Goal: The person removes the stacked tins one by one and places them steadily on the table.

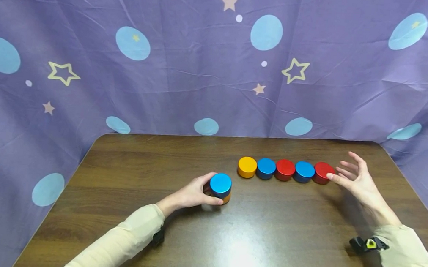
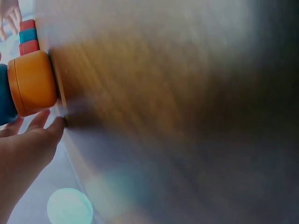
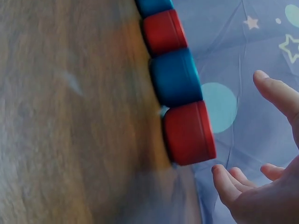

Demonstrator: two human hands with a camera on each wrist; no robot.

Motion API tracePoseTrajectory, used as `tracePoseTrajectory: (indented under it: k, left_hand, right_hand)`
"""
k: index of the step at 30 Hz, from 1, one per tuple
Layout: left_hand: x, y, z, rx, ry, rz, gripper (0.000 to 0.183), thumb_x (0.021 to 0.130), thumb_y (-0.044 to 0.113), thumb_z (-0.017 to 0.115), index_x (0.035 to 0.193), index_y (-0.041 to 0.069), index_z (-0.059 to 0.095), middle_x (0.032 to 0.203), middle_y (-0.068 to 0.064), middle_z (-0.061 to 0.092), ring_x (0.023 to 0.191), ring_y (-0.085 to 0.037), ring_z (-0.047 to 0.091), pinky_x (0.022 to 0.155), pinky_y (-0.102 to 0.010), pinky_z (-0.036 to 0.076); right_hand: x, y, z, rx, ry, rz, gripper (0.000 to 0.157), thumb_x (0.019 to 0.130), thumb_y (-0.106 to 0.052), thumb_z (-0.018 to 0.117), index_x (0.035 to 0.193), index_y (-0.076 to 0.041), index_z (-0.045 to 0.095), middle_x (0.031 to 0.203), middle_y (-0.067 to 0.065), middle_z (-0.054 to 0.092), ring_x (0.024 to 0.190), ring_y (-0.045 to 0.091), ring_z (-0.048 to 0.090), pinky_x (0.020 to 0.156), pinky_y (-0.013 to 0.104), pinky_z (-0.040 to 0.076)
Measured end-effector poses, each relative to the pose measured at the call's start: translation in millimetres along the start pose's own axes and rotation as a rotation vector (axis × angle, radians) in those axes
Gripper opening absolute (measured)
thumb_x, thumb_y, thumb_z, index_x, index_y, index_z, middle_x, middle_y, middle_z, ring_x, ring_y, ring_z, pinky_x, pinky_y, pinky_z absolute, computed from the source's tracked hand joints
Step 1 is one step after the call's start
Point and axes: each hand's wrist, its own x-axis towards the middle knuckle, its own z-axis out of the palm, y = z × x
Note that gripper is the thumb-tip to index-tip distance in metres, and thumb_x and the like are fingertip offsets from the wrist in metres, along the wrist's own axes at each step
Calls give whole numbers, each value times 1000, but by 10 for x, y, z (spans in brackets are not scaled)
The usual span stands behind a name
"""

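My left hand (image 1: 195, 191) holds a stack of two round, lidded tins, with thumb and fingers on opposite sides. A blue tin (image 1: 220, 183) sits on top of an orange tin (image 1: 226, 199); the orange tin (image 2: 35, 83) shows larger in the left wrist view. Over at the right, my right hand (image 1: 360, 182) hovers with spread fingers beside the end red tin (image 1: 322, 173). Its thumb tip overlaps that tin's edge in the head view. The right wrist view has these fingers (image 3: 226, 186) apart from the red tin (image 3: 189, 134).
Leftward from the end red tin runs a straight row: a blue tin (image 1: 303, 172), a red tin (image 1: 284, 170), a blue tin (image 1: 265, 169) and a yellow-orange tin (image 1: 247, 168). All stand on a brown wooden table (image 1: 150, 157). Behind it hangs a purple patterned cloth (image 1: 180, 84).
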Motion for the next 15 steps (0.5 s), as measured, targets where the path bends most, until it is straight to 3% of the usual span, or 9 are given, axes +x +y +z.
tracePoseTrajectory:
  k: [4,8,12,15]
  left_hand:
    - [-6,-9,-63,96,19,45,74,76,19,84,138,4,47,136,-13,52,128,-32,43,107,-51,30]
    - [-6,-39,-121,178,29,100,75,74,23,85,139,7,49,149,-18,36,141,-44,16,109,-63,13]
    - [-20,-65,-151,217,14,98,78,74,25,86,140,12,49,156,-18,23,142,-45,-3,108,-67,2]
    - [-25,-92,-151,252,-2,91,80,73,26,86,142,14,48,157,-17,19,141,-46,-8,106,-68,-4]
  right_hand:
    - [-11,-61,30,-20,-20,-34,88,88,0,67,152,-9,7,129,6,38,104,-2,51,81,10,45]
    - [-36,-132,72,-133,-8,-80,91,86,1,70,152,-4,8,132,16,36,111,8,50,87,10,43]
    - [-74,-212,106,-205,14,-104,92,85,0,72,152,-5,9,132,16,36,115,17,49,91,11,40]
    - [-103,-251,129,-208,9,-110,92,85,-2,73,152,-7,11,131,13,36,114,13,49,91,11,41]
